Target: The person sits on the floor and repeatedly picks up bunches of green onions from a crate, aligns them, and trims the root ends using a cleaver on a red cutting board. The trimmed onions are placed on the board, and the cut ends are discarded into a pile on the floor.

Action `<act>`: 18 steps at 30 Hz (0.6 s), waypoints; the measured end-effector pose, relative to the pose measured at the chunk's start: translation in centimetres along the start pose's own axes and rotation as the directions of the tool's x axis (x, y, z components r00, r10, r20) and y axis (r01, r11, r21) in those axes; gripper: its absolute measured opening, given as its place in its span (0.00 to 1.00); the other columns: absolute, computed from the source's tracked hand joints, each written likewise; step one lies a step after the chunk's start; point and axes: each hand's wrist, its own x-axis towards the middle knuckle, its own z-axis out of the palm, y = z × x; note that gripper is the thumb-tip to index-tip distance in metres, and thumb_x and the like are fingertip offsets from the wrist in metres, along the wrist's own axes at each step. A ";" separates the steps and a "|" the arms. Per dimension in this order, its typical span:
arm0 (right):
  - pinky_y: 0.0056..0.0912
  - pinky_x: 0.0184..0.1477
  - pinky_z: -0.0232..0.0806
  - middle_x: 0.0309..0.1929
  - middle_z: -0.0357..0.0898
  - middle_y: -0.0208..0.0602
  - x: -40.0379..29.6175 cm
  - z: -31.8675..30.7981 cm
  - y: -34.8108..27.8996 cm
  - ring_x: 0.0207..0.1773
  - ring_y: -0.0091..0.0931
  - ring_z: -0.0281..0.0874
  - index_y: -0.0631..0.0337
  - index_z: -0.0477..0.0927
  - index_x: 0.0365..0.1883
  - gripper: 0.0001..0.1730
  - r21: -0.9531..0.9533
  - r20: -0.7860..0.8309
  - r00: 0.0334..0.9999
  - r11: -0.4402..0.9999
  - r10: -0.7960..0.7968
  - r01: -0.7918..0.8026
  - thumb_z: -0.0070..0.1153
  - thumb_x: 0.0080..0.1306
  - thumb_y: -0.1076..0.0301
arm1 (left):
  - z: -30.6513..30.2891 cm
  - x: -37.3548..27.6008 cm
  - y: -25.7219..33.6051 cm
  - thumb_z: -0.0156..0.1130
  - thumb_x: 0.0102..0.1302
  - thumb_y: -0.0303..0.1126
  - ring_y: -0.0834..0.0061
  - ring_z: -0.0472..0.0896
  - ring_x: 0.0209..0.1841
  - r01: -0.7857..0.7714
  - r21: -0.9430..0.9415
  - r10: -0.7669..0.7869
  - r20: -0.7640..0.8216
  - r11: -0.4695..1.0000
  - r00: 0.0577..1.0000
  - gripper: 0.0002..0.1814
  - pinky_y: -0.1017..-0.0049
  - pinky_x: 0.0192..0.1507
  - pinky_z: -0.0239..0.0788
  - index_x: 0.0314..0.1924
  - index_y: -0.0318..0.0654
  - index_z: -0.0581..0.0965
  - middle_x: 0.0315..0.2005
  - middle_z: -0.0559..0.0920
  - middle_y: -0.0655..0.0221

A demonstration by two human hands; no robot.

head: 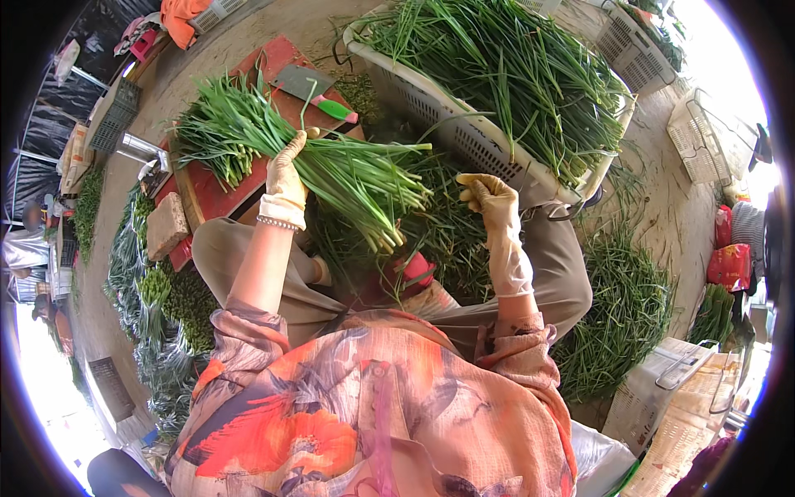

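My gloved left hand (287, 177) is closed around a bunch of long flat green leaf stalks (354, 177), whose cut ends point to the right. To the right, my gloved right hand (487, 192) is raised with curled fingers; whether something thin is between them cannot be told. Beyond my left hand, a cleaver (310, 90) with a green and pink handle lies on a red board (273, 56). Another bunch of green stalks (230, 152) rests on the board's near part, partly behind the held leaves.
A white plastic crate (428, 93) heaped with long green leaves (522, 74) stands ahead. Loose leaves (615, 310) are piled at my right. A brick (168, 227) and bundled greens (152, 292) are at the left. More crates (708, 136) stand farther off.
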 end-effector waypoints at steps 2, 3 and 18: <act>0.14 0.31 0.64 0.35 0.84 0.32 -1.5 2.1 -2.0 0.27 0.13 0.72 0.65 0.82 0.45 0.11 0.131 0.017 1.000 0.991 -0.015 0.012 0.55 0.69 0.68 | 0.1 -0.3 -0.2 0.65 0.62 0.37 0.63 0.83 0.38 -0.085 -0.001 0.085 0.038 0.996 0.996 0.12 0.62 0.42 0.79 0.41 0.36 0.81 0.38 0.83 0.60; 0.13 0.35 0.65 0.36 0.84 0.33 -2.2 3.2 -4.0 0.29 0.13 0.72 0.65 0.81 0.47 0.12 0.139 0.070 0.997 0.989 0.033 -0.043 0.55 0.69 0.68 | 0.1 -0.5 -0.4 0.66 0.62 0.37 0.64 0.83 0.38 -0.136 0.008 0.136 0.046 0.991 0.990 0.12 0.62 0.42 0.79 0.41 0.36 0.81 0.38 0.83 0.61; 0.17 0.26 0.62 0.26 0.82 0.28 -4.3 7.8 -6.3 0.24 0.14 0.70 0.63 0.84 0.31 0.07 -0.061 0.527 0.843 0.994 0.112 -0.094 0.59 0.63 0.69 | 1.6 -2.6 -0.1 0.65 0.62 0.33 0.70 0.81 0.43 -0.315 -0.041 0.318 0.097 0.948 0.943 0.11 0.60 0.45 0.79 0.44 0.49 0.76 0.44 0.82 0.70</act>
